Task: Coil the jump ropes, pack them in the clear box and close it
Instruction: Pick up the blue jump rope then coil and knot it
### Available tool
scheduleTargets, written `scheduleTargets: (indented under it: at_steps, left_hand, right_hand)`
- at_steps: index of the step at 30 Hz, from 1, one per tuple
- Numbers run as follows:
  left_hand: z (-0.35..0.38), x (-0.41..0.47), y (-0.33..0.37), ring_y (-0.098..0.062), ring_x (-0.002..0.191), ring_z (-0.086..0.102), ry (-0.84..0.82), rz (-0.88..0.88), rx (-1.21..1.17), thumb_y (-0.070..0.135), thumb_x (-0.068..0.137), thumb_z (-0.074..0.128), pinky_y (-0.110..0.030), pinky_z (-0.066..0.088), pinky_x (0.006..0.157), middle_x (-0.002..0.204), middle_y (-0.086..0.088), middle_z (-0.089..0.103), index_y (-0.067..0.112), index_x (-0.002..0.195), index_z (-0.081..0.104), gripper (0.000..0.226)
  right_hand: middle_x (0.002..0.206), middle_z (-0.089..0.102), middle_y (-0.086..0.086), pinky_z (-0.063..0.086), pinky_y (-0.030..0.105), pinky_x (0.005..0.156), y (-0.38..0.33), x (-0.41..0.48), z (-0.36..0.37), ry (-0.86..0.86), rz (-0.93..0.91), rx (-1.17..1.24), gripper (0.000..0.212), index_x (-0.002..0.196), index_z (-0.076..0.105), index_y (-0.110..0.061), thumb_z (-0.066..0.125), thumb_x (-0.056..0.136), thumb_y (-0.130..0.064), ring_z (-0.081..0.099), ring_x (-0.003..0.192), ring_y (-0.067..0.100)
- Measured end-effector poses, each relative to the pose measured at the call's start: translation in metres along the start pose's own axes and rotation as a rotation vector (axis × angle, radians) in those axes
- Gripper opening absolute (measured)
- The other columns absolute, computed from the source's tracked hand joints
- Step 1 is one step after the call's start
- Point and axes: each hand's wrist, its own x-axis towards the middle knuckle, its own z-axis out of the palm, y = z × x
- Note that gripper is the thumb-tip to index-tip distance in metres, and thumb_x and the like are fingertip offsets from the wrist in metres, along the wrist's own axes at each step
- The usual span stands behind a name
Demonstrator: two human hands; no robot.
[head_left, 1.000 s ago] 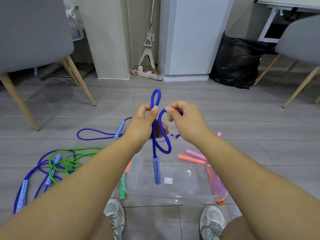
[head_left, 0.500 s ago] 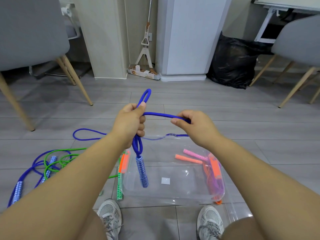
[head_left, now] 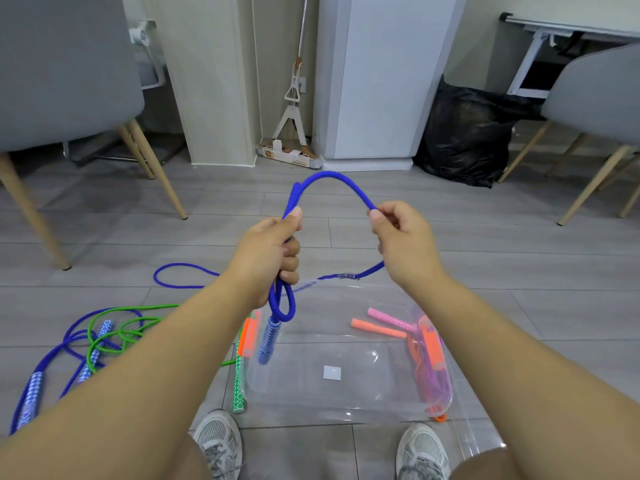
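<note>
My left hand (head_left: 268, 252) grips a bundle of loops of a blue jump rope (head_left: 332, 180); its patterned handle (head_left: 267, 341) dangles below the fist over the clear box (head_left: 346, 407). My right hand (head_left: 403, 239) pinches the same rope, which arches up between both hands. From the right hand the rope trails down to the floor behind the box. The box stands open on the floor between my feet, with orange and pink ropes (head_left: 431, 362) inside along its right side.
On the floor to the left lie a green rope (head_left: 114, 327) and another blue rope (head_left: 33, 393), tangled. A clear lid (head_left: 481, 441) lies at the lower right. Grey chairs stand left (head_left: 59, 81) and right (head_left: 595, 91); a black bag (head_left: 467, 140) sits behind.
My right hand has moved away from the left and up, drawing out a length of blue rope into a high arch between the hands. The left hand keeps its bundle.
</note>
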Motion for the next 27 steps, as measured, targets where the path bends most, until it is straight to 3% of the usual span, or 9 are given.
scheduleTargets:
  at_steps: [5, 8, 12, 16, 19, 24, 27]
  left_hand:
    - [0.013, -0.001, -0.002, -0.007, 0.038, 0.025, 0.015, 0.061, -0.015, 0.03, 0.095, 0.053, -0.019, 0.029, 0.037, 0.054, 0.004, 0.037, 0.013, 0.09, 0.047, 0.019]
    - [0.017, 0.001, -0.004, -0.007, 0.039, 0.026, 0.071, 0.093, -0.01, 0.023, 0.094, 0.055, -0.02, 0.033, 0.039, 0.064, 0.0, 0.036, 0.013, 0.084, 0.045, 0.017]
    - [0.017, 0.001, -0.006, -0.006, 0.039, 0.029, 0.098, 0.109, -0.049, 0.023, 0.099, 0.044, -0.021, 0.033, 0.041, 0.071, -0.002, 0.043, 0.009, 0.094, 0.059, 0.021]
    - [0.021, 0.003, -0.007, -0.006, 0.042, 0.031, 0.13, 0.11, -0.025, 0.024, 0.099, 0.044, -0.021, 0.033, 0.042, 0.076, -0.001, 0.045, 0.008, 0.096, 0.061, 0.024]
    - [0.022, 0.007, -0.006, -0.007, 0.041, 0.028, 0.169, 0.103, 0.001, 0.024, 0.097, 0.049, -0.021, 0.032, 0.043, 0.068, 0.0, 0.04, 0.005, 0.1, 0.057, 0.021]
    - [0.016, 0.009, -0.006, -0.008, 0.04, 0.026, 0.128, 0.119, 0.126, 0.026, 0.095, 0.053, -0.023, 0.032, 0.046, 0.046, 0.006, 0.029, 0.012, 0.09, 0.061, 0.017]
    - [0.014, 0.01, -0.002, -0.009, 0.045, 0.025, 0.136, 0.118, 0.107, 0.023, 0.098, 0.048, -0.023, 0.029, 0.047, 0.049, 0.005, 0.03, 0.012, 0.086, 0.056, 0.018]
  right_hand:
    - [0.063, 0.052, -0.006, 0.042, 0.03, 0.063, -0.01, -0.008, 0.021, -0.116, -0.094, -0.175, 0.011, 0.089, 0.067, -0.017, 0.059, 0.09, -0.024, 0.047, 0.061, 0.013]
    - [0.065, 0.054, -0.004, 0.045, 0.023, 0.058, -0.013, -0.011, 0.029, -0.098, -0.02, -0.103, 0.01, 0.086, 0.058, -0.019, 0.064, 0.086, -0.026, 0.051, 0.059, 0.012]
    - [0.074, 0.06, 0.0, 0.042, 0.008, 0.047, -0.017, -0.016, 0.029, -0.135, -0.004, -0.079, 0.01, 0.087, 0.057, -0.016, 0.061, 0.088, -0.024, 0.055, 0.057, 0.009]
    - [0.081, 0.06, -0.002, 0.046, 0.015, 0.062, -0.015, -0.02, 0.03, -0.178, -0.111, -0.198, 0.009, 0.095, 0.064, -0.015, 0.057, 0.09, -0.02, 0.054, 0.068, 0.009]
    - [0.084, 0.048, -0.01, 0.038, 0.006, 0.068, -0.017, -0.02, 0.029, -0.231, -0.228, -0.288, 0.022, 0.11, 0.065, -0.013, 0.056, 0.09, -0.01, 0.048, 0.074, 0.005]
    - [0.078, 0.055, -0.016, 0.044, 0.014, 0.068, -0.013, -0.021, 0.028, -0.3, -0.195, -0.212, 0.019, 0.103, 0.067, -0.017, 0.061, 0.087, -0.01, 0.054, 0.072, 0.003]
    - [0.075, 0.06, -0.009, 0.052, 0.024, 0.067, -0.006, -0.019, 0.026, -0.317, -0.096, -0.139, 0.009, 0.087, 0.06, -0.024, 0.064, 0.086, -0.015, 0.06, 0.068, 0.01]
